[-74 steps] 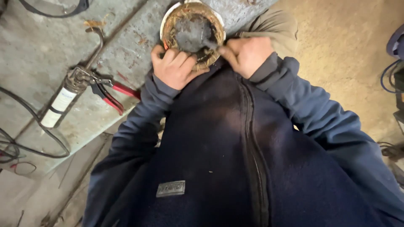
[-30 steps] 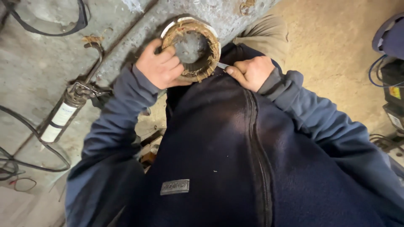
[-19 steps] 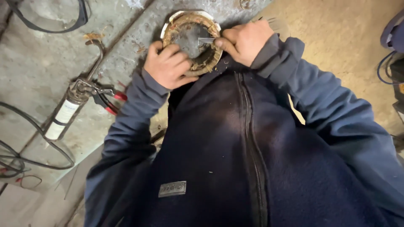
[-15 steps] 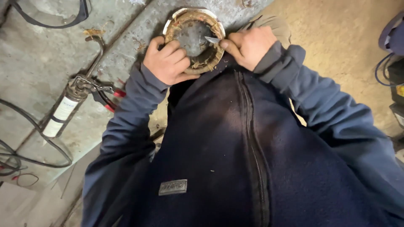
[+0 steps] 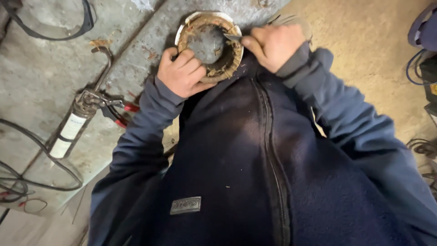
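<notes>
A round motor stator ring (image 5: 210, 43) with brown copper windings and a pale outer rim stands on a grey concrete slab (image 5: 68, 68) in front of me. My left hand (image 5: 184, 73) grips the ring's near left edge. My right hand (image 5: 273, 45) holds a small metal blade (image 5: 233, 37), its tip resting on the windings at the ring's right side. My dark blue fleece jacket (image 5: 255, 173) fills the lower view.
A cylindrical canister with a white label (image 5: 70, 130) lies at the left, red-handled pliers (image 5: 119, 114) beside it. Black cables (image 5: 27, 177) loop over the slab's left edge. Sandy floor (image 5: 373, 54) is at the right, with more cables and equipment (image 5: 425, 68) at the far right.
My right hand left the ring, then came back to its right side holding the blade against the windings. My left hand stayed on the ring.
</notes>
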